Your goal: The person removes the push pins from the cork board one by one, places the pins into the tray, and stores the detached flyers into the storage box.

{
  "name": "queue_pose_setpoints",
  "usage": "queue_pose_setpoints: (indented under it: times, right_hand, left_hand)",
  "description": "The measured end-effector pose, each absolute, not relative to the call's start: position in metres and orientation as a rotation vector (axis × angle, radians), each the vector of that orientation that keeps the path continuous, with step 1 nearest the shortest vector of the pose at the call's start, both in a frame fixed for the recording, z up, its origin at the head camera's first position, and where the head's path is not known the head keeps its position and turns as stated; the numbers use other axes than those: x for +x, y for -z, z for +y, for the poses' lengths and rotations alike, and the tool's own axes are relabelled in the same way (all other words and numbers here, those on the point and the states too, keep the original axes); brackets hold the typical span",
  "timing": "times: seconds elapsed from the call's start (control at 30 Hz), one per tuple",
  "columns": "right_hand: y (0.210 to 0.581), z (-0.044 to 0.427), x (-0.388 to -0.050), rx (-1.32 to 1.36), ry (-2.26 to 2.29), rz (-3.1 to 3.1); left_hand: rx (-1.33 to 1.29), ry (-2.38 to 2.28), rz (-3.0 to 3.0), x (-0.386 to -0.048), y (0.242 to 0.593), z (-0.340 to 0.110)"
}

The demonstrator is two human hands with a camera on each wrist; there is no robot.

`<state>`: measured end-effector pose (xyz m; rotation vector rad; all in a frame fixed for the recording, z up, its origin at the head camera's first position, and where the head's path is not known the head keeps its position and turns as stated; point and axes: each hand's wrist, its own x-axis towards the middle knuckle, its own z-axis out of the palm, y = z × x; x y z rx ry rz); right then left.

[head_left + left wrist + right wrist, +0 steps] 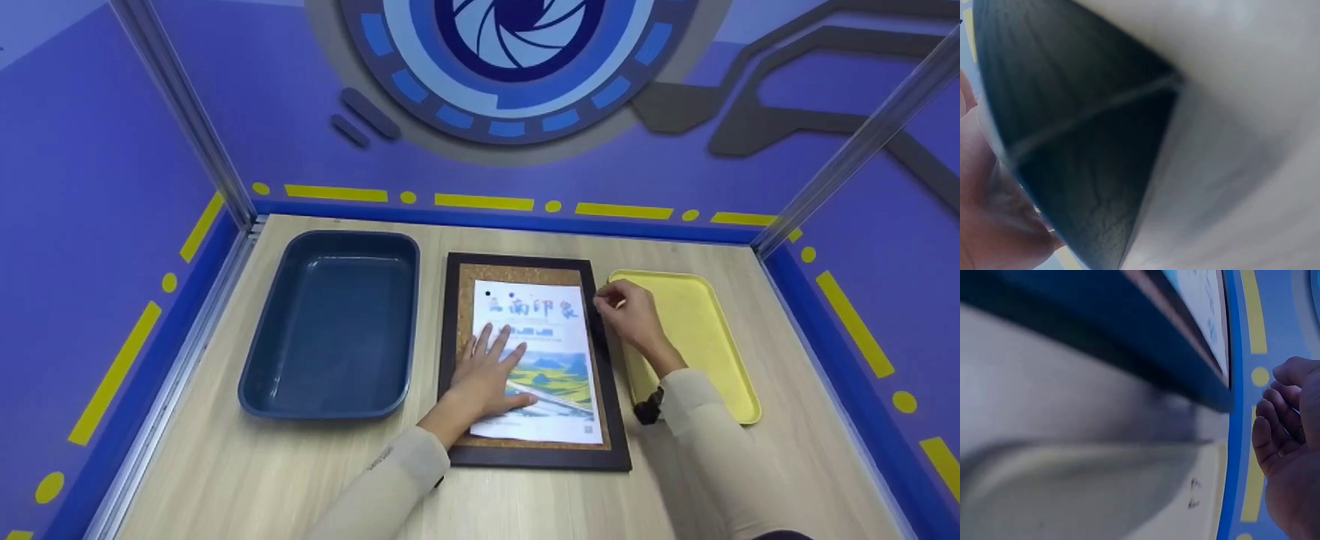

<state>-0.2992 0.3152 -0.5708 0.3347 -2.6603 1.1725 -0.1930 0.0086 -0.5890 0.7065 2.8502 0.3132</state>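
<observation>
One wood-grain table (285,480) bears a black-framed corkboard (540,458) at centre, a deep dark-blue tray (337,337) to its left and a shallow yellow tray (709,330) to its right. Printed poster sheet (555,382) lies on the cork. Left hand (484,379): fingers spread apart, resting on the sheet. Right hand (631,313): fingers curled, tips close together by the board's upper right edge — cannot tell whether anything is pinched. Two dark pin-like dots (487,293) — sheet's upper left.
</observation>
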Motion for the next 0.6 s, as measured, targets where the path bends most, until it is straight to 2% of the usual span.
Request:
queue_pose_setpoints:
  times: [0.6]
  right_hand:
    - [0.579,0.229,-0.311,0.434,-1.268,-2.670]
  left_hand:
    - [0.690,-0.282,2.841,-0.195,0.591,0.010]
